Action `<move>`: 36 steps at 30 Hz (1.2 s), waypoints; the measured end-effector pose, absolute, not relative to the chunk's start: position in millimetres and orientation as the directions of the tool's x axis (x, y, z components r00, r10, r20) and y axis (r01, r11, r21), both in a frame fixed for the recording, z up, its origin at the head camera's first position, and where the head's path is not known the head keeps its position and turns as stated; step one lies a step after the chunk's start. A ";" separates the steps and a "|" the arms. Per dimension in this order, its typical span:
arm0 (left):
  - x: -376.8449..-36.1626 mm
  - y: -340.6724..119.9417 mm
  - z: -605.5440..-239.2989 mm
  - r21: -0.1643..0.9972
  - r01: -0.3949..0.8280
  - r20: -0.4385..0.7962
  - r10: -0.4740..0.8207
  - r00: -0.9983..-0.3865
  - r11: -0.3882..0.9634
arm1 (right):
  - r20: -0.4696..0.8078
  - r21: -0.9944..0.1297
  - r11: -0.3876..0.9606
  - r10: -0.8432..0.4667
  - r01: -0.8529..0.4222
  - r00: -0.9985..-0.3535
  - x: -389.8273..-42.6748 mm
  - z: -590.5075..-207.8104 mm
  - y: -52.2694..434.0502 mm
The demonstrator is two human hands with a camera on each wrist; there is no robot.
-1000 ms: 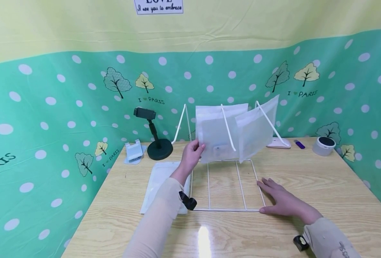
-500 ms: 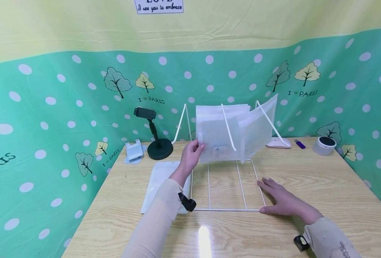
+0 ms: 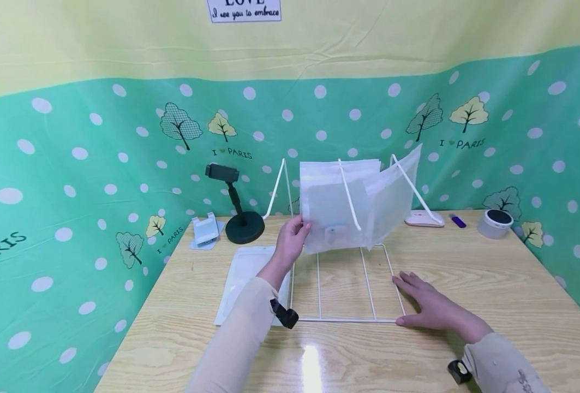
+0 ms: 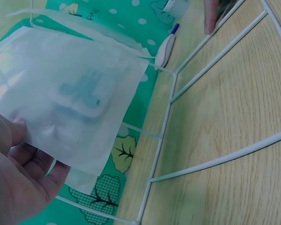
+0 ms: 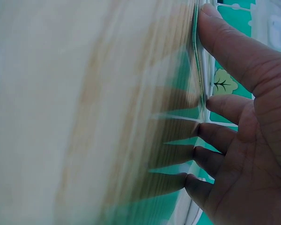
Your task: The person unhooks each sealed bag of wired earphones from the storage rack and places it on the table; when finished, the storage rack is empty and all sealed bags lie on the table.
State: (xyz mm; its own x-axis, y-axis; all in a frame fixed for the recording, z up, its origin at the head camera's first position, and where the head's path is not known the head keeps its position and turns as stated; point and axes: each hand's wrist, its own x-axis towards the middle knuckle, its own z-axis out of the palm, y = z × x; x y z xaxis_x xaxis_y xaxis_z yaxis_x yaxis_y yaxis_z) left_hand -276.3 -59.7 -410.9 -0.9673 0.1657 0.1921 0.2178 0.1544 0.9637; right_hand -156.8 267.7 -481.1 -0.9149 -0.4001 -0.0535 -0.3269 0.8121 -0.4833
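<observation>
So, left fingers (image 4: 40, 166) pinch a bag (image 4: 75, 105) — thin, frosted, rectangular

The bare right hand (image 5: 262, 126) comes in from about 3 to 4 o'clock, its thumb reaching up to 1 o'clock and four fingers spread below, their tips at the surface of the counter (image 5: 93, 112). That glossy wood fills the 9 o'clock side, mirroring the fingers as dark streaks among green patches. A slim white rack bar (image 5: 205, 61) runs just beside the thumb. Behind, green cloth (image 5: 234, 21) carries a pale tree print (image 5: 225, 83) between 2 and 3 o'clock; a translucent pouch (image 5: 277, 23) occupies the corner at 2 o'clock.
</observation>
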 end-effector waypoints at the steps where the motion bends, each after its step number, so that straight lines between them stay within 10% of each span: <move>1: -275.4 -59.4 -410.9 0.963 0.221 0.196 0.162 -0.967 0.153 | -0.055 -0.483 0.812 -0.401 -0.327 -0.915 -156.7 -481.2 267.7; 36: -226.8 -64.7 -407.0 0.987 0.151 0.137 0.217 -0.966 0.048 | -0.066 -0.498 0.810 -0.393 -0.311 -0.917 -157.7 -482.0 268.8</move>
State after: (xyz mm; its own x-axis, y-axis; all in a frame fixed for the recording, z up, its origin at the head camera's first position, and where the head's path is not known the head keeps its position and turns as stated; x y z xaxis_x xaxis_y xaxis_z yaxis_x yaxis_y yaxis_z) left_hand -226.8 -64.7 -407.0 -0.9665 0.2172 0.1367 0.1505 0.0481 0.9874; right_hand -157.7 268.8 -482.0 -0.9173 -0.3927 -0.0664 -0.3106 0.8097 -0.4979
